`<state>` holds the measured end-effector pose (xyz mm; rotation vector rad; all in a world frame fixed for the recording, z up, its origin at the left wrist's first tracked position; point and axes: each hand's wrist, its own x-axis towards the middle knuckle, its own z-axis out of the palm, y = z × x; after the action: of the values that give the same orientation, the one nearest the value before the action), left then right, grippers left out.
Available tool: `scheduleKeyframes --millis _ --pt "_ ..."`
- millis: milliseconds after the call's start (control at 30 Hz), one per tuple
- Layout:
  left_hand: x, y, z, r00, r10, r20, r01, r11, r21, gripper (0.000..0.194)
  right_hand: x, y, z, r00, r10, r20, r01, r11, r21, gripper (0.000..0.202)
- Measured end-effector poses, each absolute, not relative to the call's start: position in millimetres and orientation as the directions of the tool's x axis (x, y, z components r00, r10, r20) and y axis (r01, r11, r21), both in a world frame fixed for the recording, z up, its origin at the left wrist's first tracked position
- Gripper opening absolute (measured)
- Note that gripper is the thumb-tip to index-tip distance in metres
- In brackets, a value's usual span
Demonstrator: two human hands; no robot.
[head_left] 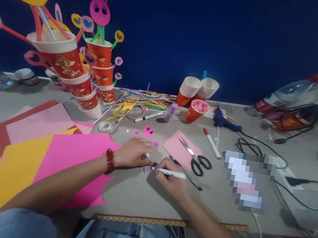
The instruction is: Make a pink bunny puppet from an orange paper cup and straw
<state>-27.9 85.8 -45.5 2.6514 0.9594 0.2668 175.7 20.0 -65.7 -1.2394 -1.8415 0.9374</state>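
Note:
My right hand grips a white marker, its tip pointing left at small pink paper pieces with blue centres on the grey table. My left hand is beside them, its fingers closed round a white cap. Beyond the hands lie a pink paper face with two eyes, and small pink discs with blue hearts on either side of it. Black-handled scissors rest partly on a light pink sheet, right of the face.
Coloured sheets spread at left, under my left forearm. Stacked red cups with paper figures stand behind them. Pipe cleaners, a purple glue stick, a blue glue gun, cables and a blurred-out phone lie farther back and right.

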Motion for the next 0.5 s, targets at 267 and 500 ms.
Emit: scheduleKeyframes --millis 267,500 --pt "-28.5 86.5 -48.3 0.764 0.639 0.086 0.580 -0.740 0.340 0.033 175.7 19.4 -63.6 -0.293 0.944 0.149 0.420 0.268 -0.867 0.010" --pt "-29.0 86.4 -49.3 0.764 0.639 0.087 0.578 -0.738 0.349 0.030 177.3 19.1 -68.1 -0.304 0.940 0.157 0.395 0.274 -0.877 0.009"
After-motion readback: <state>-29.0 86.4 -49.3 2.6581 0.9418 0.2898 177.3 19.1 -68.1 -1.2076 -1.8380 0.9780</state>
